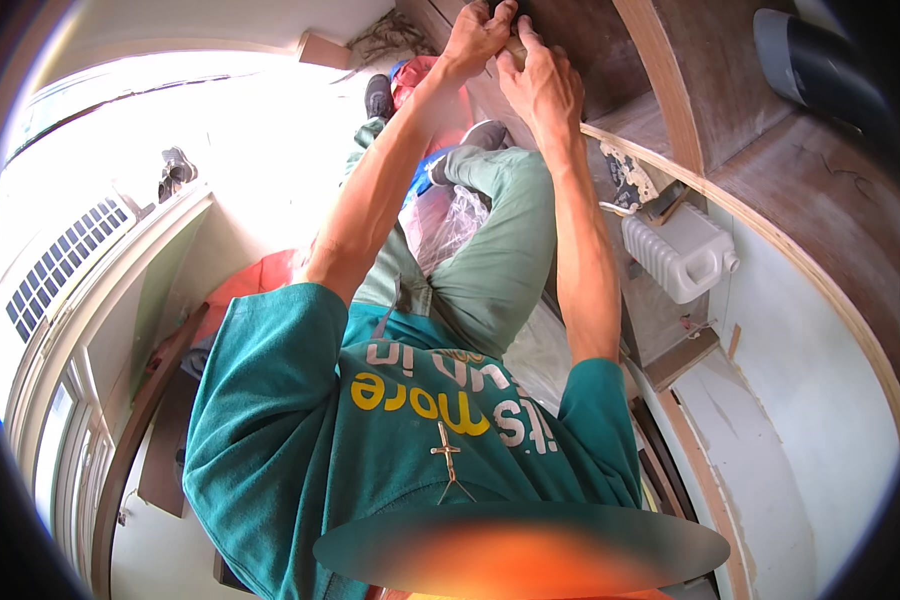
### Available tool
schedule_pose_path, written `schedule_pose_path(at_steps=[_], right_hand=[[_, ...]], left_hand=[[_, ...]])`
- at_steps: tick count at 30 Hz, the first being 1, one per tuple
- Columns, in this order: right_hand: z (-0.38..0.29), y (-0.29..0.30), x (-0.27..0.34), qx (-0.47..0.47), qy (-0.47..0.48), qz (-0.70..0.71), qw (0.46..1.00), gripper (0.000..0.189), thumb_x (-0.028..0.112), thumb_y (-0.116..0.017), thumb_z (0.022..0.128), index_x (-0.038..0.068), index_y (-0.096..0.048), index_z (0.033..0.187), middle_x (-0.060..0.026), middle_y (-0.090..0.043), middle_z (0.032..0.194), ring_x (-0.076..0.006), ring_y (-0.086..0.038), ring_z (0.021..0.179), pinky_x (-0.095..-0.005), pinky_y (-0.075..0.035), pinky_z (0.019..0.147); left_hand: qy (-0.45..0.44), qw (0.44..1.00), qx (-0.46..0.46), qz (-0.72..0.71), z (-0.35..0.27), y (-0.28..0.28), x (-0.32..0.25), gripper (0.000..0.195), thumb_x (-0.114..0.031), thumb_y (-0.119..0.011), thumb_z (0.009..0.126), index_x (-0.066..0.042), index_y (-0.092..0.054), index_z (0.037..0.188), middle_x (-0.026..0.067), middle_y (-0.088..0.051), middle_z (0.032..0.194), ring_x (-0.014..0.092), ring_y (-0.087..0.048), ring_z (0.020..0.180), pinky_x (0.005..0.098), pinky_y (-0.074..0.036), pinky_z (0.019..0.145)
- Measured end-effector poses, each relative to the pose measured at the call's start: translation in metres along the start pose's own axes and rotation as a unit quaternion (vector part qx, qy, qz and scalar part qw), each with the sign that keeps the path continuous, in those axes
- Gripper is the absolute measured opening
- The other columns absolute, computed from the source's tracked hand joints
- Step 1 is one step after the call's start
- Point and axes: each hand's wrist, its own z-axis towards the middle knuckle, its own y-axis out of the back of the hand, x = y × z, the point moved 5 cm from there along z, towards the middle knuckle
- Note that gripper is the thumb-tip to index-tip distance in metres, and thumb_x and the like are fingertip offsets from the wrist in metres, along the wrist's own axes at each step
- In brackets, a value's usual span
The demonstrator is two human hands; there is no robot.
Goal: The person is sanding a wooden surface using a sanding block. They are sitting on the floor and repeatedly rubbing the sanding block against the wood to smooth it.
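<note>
At the top edge of the head view, my left hand [481, 36] is raised with bent fingers against a dark brown wooden panel [596, 49]. Close on its right, my right hand [541, 84] has its thumb and fingers around a small tan piece [517, 49], perhaps folded sandpaper. The fingertips of both hands nearly meet at this piece. Whether the left fingers also grip it cannot be told, as they are partly cut off by the picture's edge. Both forearms stretch out above my bent legs.
A curved-looking wooden edge [765, 225] borders the brown boards at right. Below it are a translucent plastic jug [675, 251] and a torn printed bag [626, 180]. A dark cylindrical object [817, 67] lies at upper right. Clear plastic [461, 225] and red sheeting [251, 285] lie around my legs.
</note>
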Motion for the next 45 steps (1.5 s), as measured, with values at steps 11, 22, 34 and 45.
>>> schedule_pose_path(at_steps=[11,22,34,45], right_hand=[[-0.033,0.001,0.003,-0.069,0.041,0.067,0.994,0.062,0.038,-0.067,0.093,0.014,-0.054,0.149,-0.0225,-0.067,0.129,-0.0424,-0.064,0.115,-0.0481,-0.053,0.098],[-0.016,0.013,0.016,0.002,0.015,0.046,0.999,0.061,0.037,-0.068,0.092,0.012,-0.056,0.147,-0.0257,-0.067,0.125,-0.0419,-0.067,0.11,-0.0485,-0.053,0.097],[0.004,0.016,0.015,0.033,0.01,0.002,0.999,0.06,0.04,-0.066,0.093,0.013,-0.057,0.147,-0.0301,-0.069,0.117,-0.0438,-0.068,0.109,-0.0495,-0.053,0.097],[0.004,0.011,0.008,-0.011,0.017,0.05,0.999,0.062,0.04,-0.068,0.093,0.015,-0.056,0.148,-0.0311,-0.068,0.118,-0.0461,-0.068,0.105,-0.0509,-0.054,0.094]], left_hand=[[0.082,0.996,0.002,-0.019,-0.038,0.009,-0.015,0.046,-0.04,-0.06,0.104,0.004,-0.07,0.098,-0.0034,-0.058,0.075,0.008,-0.049,0.07,0.0282,-0.04,0.062],[0.145,0.986,-0.01,0.079,-0.028,0.023,-0.016,0.048,-0.043,-0.06,0.102,0.003,-0.068,0.09,0.0016,-0.056,0.067,0.013,-0.053,0.068,0.0336,-0.043,0.06],[0.093,0.995,-0.027,-0.04,-0.008,0.016,-0.006,0.039,-0.029,-0.056,0.107,0.007,-0.071,0.107,0.0056,-0.071,0.086,0.014,-0.06,0.078,0.0317,-0.051,0.066],[0.098,0.993,-0.046,0.042,0.006,0.017,0.004,0.044,-0.041,-0.061,0.101,0.002,-0.068,0.093,0.0065,-0.064,0.077,0.015,-0.059,0.069,0.0317,-0.048,0.063]])
